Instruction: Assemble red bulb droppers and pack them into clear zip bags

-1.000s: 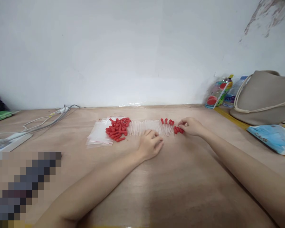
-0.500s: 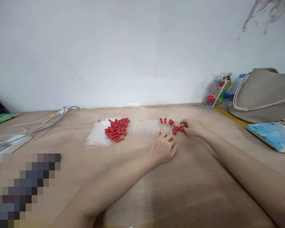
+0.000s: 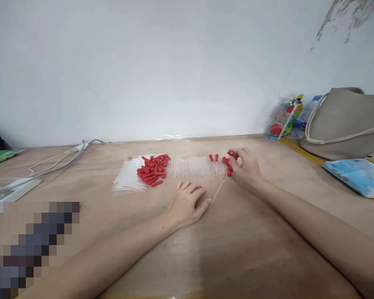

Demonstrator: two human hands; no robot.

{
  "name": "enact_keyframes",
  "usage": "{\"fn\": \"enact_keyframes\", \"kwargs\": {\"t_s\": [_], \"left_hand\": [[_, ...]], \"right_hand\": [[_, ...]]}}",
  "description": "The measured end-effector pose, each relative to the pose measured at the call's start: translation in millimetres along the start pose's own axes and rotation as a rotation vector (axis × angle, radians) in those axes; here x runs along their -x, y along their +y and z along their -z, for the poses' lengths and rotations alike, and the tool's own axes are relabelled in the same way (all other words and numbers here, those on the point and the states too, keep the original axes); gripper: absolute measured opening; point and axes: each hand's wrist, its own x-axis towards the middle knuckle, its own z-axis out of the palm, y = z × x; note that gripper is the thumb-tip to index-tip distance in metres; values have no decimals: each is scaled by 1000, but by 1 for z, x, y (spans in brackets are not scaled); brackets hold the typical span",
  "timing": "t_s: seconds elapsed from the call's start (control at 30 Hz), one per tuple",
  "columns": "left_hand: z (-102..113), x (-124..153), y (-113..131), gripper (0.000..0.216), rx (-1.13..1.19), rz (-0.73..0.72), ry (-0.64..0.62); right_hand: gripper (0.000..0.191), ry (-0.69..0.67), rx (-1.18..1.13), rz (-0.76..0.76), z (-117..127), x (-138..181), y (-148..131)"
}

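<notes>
One clear tube (image 3: 218,190) slants from the thumb tip of my left hand (image 3: 186,202), mid-worktop (image 3: 162,272); I can't tell whether those fingers clamp it. By the right edge, a blue packet (image 3: 358,176) seems to read "C&S". Farther in, my right hand (image 3: 247,168) pinches a red bulb (image 3: 232,154) beside red-capped tubes (image 3: 217,158). A fruit-printed bottle (image 3: 278,128) sits near the far right corner.

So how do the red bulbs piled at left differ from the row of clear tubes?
Color: the red bulbs are solid red; the tubes are see-through.
Shape: the red bulbs are stubby; the tubes are long and slim.
Layout: the red bulbs are jumbled, partly over the bags; the tubes lie side by side.
Shared: each is a group of many similar pieces.
</notes>
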Motion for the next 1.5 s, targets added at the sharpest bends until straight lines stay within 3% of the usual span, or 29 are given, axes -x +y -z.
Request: {"fn": "enact_keyframes", "kwargs": {"t_s": [0.13, 0.27, 0.5, 0.6, 0.7, 0.93, 1.27, 1.5], "left_hand": [[-21, -21, 11, 41, 38, 59, 21], [-32, -28, 9, 18, 79, 37, -16], [3, 13, -33, 19, 85, 16, 1], [13, 21, -43, 21, 89, 37, 42], [10, 15, -42, 27, 105, 24, 27], [-2, 2, -37, 16, 178, 5, -17], [5, 4, -32, 19, 167, 0, 17], [2, 7, -34, 17, 134, -79, 52]], "right_hand": [[25, -8, -135, 209, -10, 26, -21], [22, -67, -132, 272, -6, 40, -24], [30, -261, -224, 252, 5, 47, -24], [32, -272, -272, 284, 1, 49, -24], [27, -252, -296, 324, -2, 50, -27], [16, -371, -170, 405, 1, 45, -36], [13, -418, -188, 415, 2, 46, -48], [9, -446, -261, 360, 1, 48, -54]]}}
